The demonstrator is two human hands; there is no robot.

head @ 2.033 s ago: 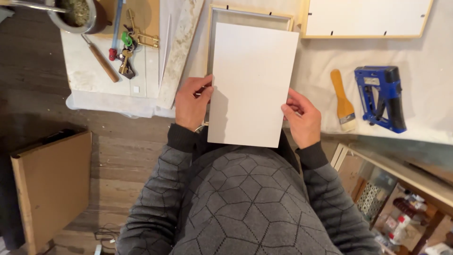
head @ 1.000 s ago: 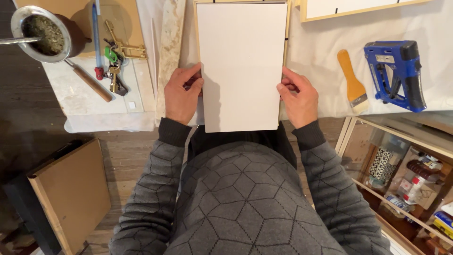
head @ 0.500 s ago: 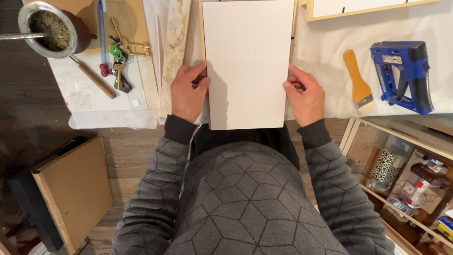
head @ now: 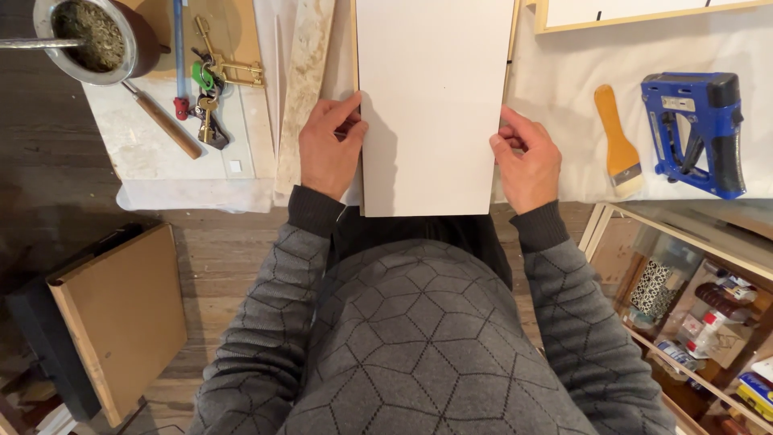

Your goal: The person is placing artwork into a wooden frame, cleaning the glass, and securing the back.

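Head view, looking straight down over the person's grey patterned sweater to the table edge.

The white panel [head: 431, 105] lies flat-on to the camera at centre, its lower edge overhanging the near edge of the table, its top cut off by the frame. The left hand [head: 328, 149] is closed on the panel's left edge, thumb on the face and fingers curled behind. The right hand [head: 525, 161] grips the right edge in like manner, fingers bent at the rim. Whether the panel rests on the table or is held just clear of it cannot be told from this angle.

Left of the panel: a pale strip of board [head: 302, 89] lying lengthwise, just beside the left hand. Farther left, a bunch of keys [head: 211, 93] with a green tag, a blue-handled tool [head: 179, 48], and a wooden-handled tool [head: 165, 125] lying at a slant. At the top left corner, a round metal-rimmed cup [head: 93, 36] filled with a green-brown matter.

Right of the panel, on the white cloth [head: 564, 113]: a wooden-handled brush [head: 617, 141], bristles toward the person, and beside it a blue staple gun [head: 694, 133]. At the top right, a wooden frame [head: 636, 14], partly out of view.

On the floor at lower left, a brown flat board [head: 121, 314] leans at a tilt. At lower right, a shelf [head: 692, 314] holds small containers, too blurred to identify
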